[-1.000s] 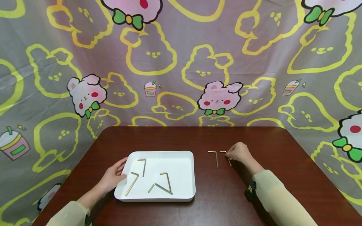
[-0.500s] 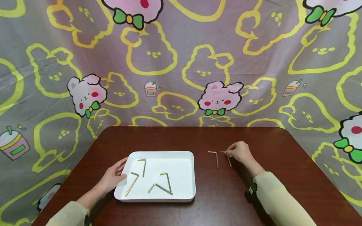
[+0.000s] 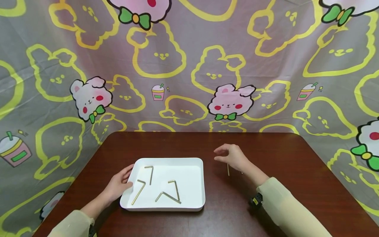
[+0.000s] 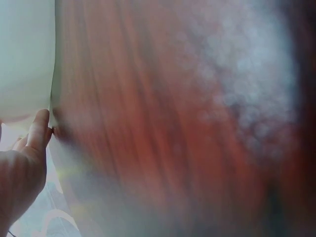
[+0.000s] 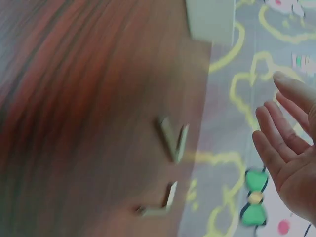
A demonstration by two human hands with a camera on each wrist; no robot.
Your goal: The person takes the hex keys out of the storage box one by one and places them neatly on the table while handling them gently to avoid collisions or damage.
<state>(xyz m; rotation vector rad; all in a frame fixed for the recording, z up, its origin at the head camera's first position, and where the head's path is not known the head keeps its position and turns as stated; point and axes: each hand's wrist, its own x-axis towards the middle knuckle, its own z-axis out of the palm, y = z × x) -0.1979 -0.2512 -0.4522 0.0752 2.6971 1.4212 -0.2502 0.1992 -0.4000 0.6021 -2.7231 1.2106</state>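
My left hand (image 3: 119, 184) holds the left edge of a white tray (image 3: 199, 184), thumb at the rim and fingers along its outer side. Inside the tray lie several brass-coloured, L-shaped hex keys (image 3: 138, 193). To the right of the tray, my right hand (image 3: 234, 158) hovers over the table with thumb and fingers apart and nothing between them. Beneath it are two more hex keys, mostly covered in the head view; one key's long arm (image 3: 228, 170) shows. The right wrist view has both, an upper hex key (image 5: 170, 140) and a lower hex key (image 5: 160, 211).
The dark brown wooden table (image 3: 177, 144) ends at a patterned cloth (image 3: 189, 65) hung behind and along both sides. Dark wrist devices (image 3: 256, 199) sit at the sleeves.
My right hand has left the rightmost hex key, lifting and moving left over the other with its fingers spread apart. The left hand, the tray and its contents have stayed put.
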